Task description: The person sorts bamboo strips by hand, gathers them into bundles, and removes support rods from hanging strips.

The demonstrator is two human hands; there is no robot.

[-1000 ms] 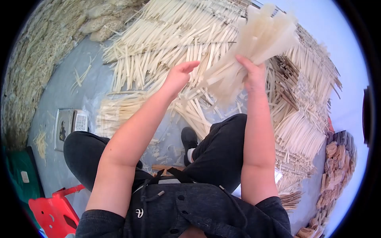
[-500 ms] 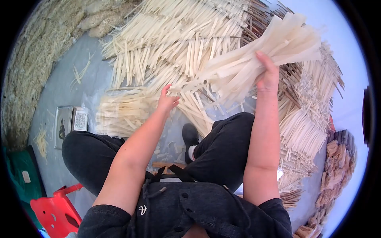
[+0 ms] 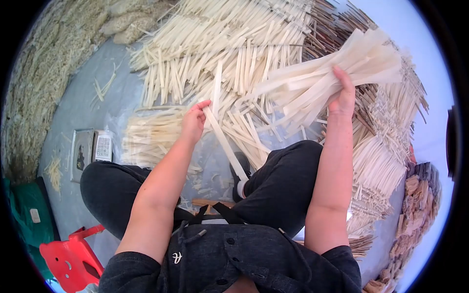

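My right hand [image 3: 343, 92] is closed around the middle of a fanned bundle of thin, pale, translucent strips [image 3: 303, 93], which spreads out to both sides at the upper right. Between the fingertips of my left hand [image 3: 196, 119], left of centre, is a pale strip [image 3: 224, 145]; one length of it hangs down toward my shoe. Another pale length [image 3: 217, 88] stands upward beside those fingers; whether it is the same strip I cannot tell. Below and left of my left hand lies a flat stack of pale strips [image 3: 149, 139].
Long pale strips [image 3: 195, 53] cover the floor ahead, with dark thin sticks [image 3: 337, 29] behind. A scale [image 3: 93, 149] sits at the left, near a red chair [image 3: 71, 261] and green bag [image 3: 31, 215]. Brown chunks [image 3: 413, 210] are piled at the right.
My right hand has moved right with the bundle. My left hand has moved away from it, down and left, and now pinches a strip.
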